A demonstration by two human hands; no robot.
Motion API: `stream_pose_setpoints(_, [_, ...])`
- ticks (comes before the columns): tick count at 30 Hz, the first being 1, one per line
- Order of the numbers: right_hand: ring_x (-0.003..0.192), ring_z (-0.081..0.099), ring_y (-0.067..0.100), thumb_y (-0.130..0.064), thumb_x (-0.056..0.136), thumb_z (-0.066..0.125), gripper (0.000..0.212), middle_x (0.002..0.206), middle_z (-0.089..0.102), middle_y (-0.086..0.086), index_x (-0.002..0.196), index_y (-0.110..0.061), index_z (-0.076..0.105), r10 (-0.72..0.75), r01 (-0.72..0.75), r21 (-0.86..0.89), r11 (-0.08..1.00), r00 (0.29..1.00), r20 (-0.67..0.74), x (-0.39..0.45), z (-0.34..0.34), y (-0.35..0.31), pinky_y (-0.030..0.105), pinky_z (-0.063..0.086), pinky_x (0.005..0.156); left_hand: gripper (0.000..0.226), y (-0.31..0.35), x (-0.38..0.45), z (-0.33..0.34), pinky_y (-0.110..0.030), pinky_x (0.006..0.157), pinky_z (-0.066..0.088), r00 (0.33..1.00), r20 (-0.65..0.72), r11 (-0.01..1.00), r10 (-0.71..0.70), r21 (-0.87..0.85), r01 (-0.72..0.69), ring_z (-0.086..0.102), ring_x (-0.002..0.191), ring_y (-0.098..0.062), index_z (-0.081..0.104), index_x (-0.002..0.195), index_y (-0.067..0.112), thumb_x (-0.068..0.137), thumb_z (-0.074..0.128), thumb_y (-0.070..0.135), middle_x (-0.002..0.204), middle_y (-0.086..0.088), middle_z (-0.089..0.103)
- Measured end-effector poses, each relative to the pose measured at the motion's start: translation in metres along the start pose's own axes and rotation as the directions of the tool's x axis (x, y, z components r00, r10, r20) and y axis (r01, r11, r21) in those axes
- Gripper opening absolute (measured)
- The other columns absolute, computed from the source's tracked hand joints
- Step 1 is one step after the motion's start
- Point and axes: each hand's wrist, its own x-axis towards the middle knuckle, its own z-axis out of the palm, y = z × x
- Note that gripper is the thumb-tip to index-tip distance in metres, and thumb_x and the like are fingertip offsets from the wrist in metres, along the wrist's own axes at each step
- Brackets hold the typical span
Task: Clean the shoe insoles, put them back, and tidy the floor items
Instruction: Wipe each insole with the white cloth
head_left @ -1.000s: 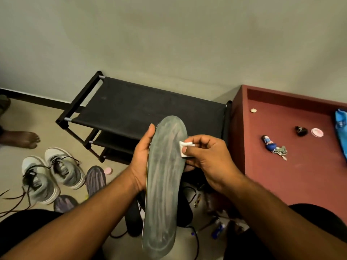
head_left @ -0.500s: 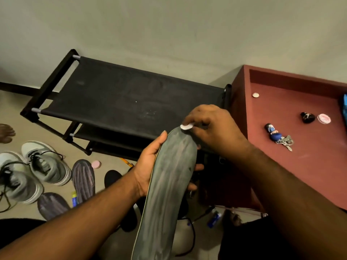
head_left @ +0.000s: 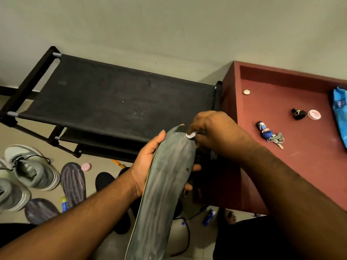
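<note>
1. My left hand grips the dark grey insole around its upper half, thumb up along the left edge and fingertips curling out past the right edge. The insole stands tilted, its toe end up and away from me, its heel end running down out of the bottom of the view.

2. My right hand pinches a small white wipe and presses it onto the insole's top right edge, near the toe. So the two hands are close together, both on the same insole — one holding, one wiping.

3. Behind the hands stands a black shoe rack with a fabric top shelf, set against the wall.

4. On the floor at the left lie a pair of grey sneakers and, just beside them, two more insoles, purple-grey and striped. A small pink round thing sits near the rack's foot.

5. Dark shoes are on the floor under my left forearm; I cannot make out much of them. A small blue item lies on the floor near my right knee.

6. To the right is a red table. On it rest a bunch of keys with a blue figure, a small black object, a round pink-white lid, a coin-like disc and — at the far edge — a blue packet.
</note>
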Motion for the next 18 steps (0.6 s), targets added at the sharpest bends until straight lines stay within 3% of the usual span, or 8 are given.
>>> stream_pose_setpoints(4, [0.098, 0.059, 0.017, -0.011, 0.086, 0.064, 0.022, 0.102, 0.064, 0.0, 0.103, -0.019, 0.074, 0.032, -0.028, 0.036, 0.999, 0.994, -0.106, 0.0031, 0.0017, -0.0019, 0.034, 0.049, 0.084, 0.069, -0.0031, 0.0045, 0.0027, -0.061, 0.085, 0.05, 1.0, 0.012, 1.0, -0.013, 0.022, 0.013, 0.054, 0.123, -0.041, 0.057, 0.137, 0.02, 0.085, 0.046, 0.065, 0.147, -0.008, 0.049])
stream_pose_setpoints(10, [0.09, 0.064, 0.013, -0.013, 0.085, 0.07, 0.018, 0.098, 0.068, -0.003, 0.098, -0.022, 0.076, 0.015, -0.027, 0.143, 0.989, 0.996, 0.086, -0.0013, -0.0019, 0.0025, 0.035, 0.053, 0.083, 0.067, 0.0014, 0.0014, 0.0029, -0.064, 0.081, 0.05, 0.997, -0.07, 0.999, 0.036, 0.005, -0.036, 0.053, 0.124, -0.041, 0.059, 0.134, 0.022, 0.083, 0.048, 0.064, 0.139, -0.013, 0.057])
stream_pose_setpoints(15, [0.092, 0.062, 0.016, -0.007, 0.083, 0.067, 0.021, 0.098, 0.066, 0.0, 0.099, -0.018, 0.076, 0.086, -0.068, 0.138, 0.988, 0.989, -0.123, 0.0031, 0.0005, 0.0009, 0.037, 0.053, 0.083, 0.068, -0.0027, 0.003, 0.0052, -0.064, 0.084, 0.049, 0.999, -0.025, 0.999, 0.029, 0.02, -0.028, 0.052, 0.126, -0.042, 0.056, 0.138, 0.022, 0.086, 0.043, 0.064, 0.147, -0.01, 0.049])
stream_pose_setpoints(18, [0.091, 0.063, 0.015, -0.011, 0.084, 0.069, 0.02, 0.097, 0.066, -0.002, 0.098, -0.021, 0.076, 0.052, -0.046, 0.153, 0.987, 0.998, -0.04, 0.002, 0.0017, -0.001, 0.037, 0.053, 0.083, 0.07, 0.0011, 0.0008, 0.0034, -0.066, 0.087, 0.046, 0.996, -0.064, 0.998, 0.055, 0.0, -0.056, 0.053, 0.126, -0.041, 0.054, 0.139, 0.021, 0.086, 0.046, 0.065, 0.142, -0.014, 0.054])
